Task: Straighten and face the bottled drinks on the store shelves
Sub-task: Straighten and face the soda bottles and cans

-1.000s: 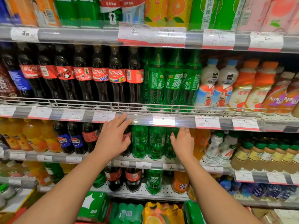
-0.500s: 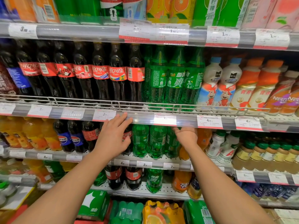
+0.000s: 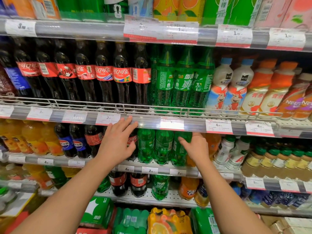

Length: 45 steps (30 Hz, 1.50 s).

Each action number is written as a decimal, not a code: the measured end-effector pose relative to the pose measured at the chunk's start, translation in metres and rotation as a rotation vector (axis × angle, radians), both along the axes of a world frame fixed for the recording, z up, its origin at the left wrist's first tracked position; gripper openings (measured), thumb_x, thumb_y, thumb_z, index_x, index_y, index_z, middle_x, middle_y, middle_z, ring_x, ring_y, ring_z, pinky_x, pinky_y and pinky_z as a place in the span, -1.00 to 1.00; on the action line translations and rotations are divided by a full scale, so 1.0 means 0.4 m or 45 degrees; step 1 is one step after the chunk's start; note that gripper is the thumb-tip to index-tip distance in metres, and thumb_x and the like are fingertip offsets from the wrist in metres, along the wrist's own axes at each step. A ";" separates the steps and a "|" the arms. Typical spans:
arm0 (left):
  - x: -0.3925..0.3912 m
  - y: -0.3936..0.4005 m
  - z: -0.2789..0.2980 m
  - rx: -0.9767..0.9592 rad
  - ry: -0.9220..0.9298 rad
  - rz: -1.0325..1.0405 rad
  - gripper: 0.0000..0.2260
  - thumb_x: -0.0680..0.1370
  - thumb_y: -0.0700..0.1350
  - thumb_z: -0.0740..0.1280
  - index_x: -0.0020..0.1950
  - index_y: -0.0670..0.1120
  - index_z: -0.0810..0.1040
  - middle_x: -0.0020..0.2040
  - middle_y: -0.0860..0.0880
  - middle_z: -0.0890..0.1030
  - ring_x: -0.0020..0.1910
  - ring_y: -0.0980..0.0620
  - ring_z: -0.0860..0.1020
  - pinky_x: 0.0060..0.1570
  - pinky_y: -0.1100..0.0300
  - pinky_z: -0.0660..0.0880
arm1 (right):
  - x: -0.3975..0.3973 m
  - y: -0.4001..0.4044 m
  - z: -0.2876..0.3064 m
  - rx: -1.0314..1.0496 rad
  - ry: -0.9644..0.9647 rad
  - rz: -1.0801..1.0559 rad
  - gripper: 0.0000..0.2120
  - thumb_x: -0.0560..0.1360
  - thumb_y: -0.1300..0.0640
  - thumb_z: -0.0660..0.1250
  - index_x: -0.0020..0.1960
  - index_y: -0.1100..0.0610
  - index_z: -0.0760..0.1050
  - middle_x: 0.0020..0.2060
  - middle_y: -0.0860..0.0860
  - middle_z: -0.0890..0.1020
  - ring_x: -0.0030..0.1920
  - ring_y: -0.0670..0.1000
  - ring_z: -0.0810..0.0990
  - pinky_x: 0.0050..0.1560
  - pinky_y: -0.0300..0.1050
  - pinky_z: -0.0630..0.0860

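Gripping green bottle point(image 3: 181, 149), right hand point(image 3: 196, 146), price rail point(image 3: 194, 126) overhead

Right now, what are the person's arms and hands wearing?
Nothing that I can see. Both forearms are bare, with no sleeves in view. The left hand and right hand have no gloves, and no rings, watch or bracelets show.

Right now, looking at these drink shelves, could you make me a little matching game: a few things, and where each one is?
Things:
1. left hand
2. right hand
3. red-label cola bottles
4. orange six-pack

Places:
A. lowest level, bottom of view
B. grips a green bottle
C. shelf above the hands
D. fingertips touch the shelf rail

Pairs: 1-D, 2-B, 3-C, 4-A
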<state>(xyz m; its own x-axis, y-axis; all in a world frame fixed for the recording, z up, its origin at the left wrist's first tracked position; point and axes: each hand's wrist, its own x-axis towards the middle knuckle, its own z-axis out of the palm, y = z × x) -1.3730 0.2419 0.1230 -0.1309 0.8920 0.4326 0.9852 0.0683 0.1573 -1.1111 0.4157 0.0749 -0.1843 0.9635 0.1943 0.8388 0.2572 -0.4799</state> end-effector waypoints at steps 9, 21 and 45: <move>0.022 -0.032 0.024 -0.135 0.034 0.021 -0.33 0.58 0.09 0.30 0.64 0.07 0.11 0.66 0.03 0.02 0.64 -0.06 -0.01 0.54 -0.18 0.14 | 0.044 -0.190 -0.071 -0.012 0.231 0.365 -0.46 0.53 -0.17 0.40 0.45 -0.06 0.38 0.29 -0.13 0.52 -0.12 -0.24 0.61 -0.01 -0.09 0.59; -0.008 -0.341 0.000 -0.414 -0.345 0.200 -0.62 0.62 0.13 0.30 0.42 0.11 0.50 0.30 0.13 0.61 0.18 0.14 0.59 0.18 0.07 0.54 | -0.038 -0.299 -0.032 -0.436 -0.114 0.944 -0.59 0.51 -0.15 0.46 0.30 -0.10 0.46 -0.02 -0.14 0.61 -0.09 -0.10 0.60 -0.03 -0.09 0.54; -0.323 -1.067 0.004 -0.497 -0.572 0.453 -0.59 0.58 0.26 0.27 0.39 0.18 0.49 0.28 0.17 0.60 0.18 0.20 0.56 0.22 0.09 0.53 | -0.499 -0.877 0.072 -0.394 -0.297 1.289 -0.55 0.49 -0.25 0.41 0.32 -0.14 0.48 0.01 -0.15 0.65 -0.03 -0.17 0.60 0.07 -0.13 0.53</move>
<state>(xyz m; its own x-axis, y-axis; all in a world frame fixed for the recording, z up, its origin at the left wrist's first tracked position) -1.5023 -0.1851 0.1246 -0.5358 0.8409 -0.0755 0.7376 0.5098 0.4429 -1.3106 0.0648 0.1035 -0.9225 0.3445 -0.1739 0.3842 0.7768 -0.4989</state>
